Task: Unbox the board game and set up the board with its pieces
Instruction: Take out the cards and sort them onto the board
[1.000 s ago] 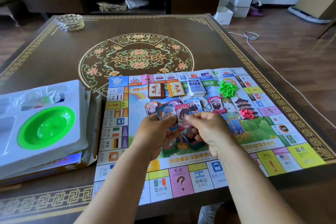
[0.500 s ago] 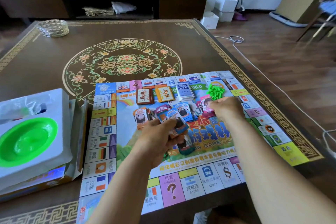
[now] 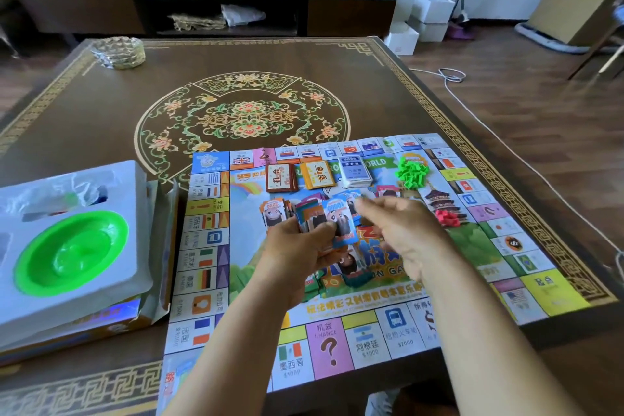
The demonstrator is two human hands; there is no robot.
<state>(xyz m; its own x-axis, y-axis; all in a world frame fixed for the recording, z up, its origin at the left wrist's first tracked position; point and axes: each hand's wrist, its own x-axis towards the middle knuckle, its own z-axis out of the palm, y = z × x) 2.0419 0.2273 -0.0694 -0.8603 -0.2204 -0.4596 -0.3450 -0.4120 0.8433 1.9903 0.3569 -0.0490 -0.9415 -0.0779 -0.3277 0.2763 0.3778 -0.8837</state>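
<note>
From the head view, the game board (image 3: 337,246) lies flat on the dark patterned surface (image 3: 135,105), in the lower centre of the frame. The left hand (image 3: 300,257) has its grip closed around a fan of paper play money (image 3: 324,219), held above the middle of the board. The right hand (image 3: 401,233) is just beside these notes, with fingers relaxed and apart, holding nothing. On the far part of the board I see three card stacks: brown (image 3: 282,177), yellow (image 3: 319,174) and blue (image 3: 354,170). To their right are a heap of green houses (image 3: 410,172) and a smaller heap of red pieces (image 3: 447,217). At the left edge of the frame, a white plastic tray (image 3: 141,213) sits on the open game box (image 3: 148,314). Its round recess contains a green bowl (image 3: 72,252), and a crumpled clear bag (image 3: 67,192) lies in its far compartment.
</note>
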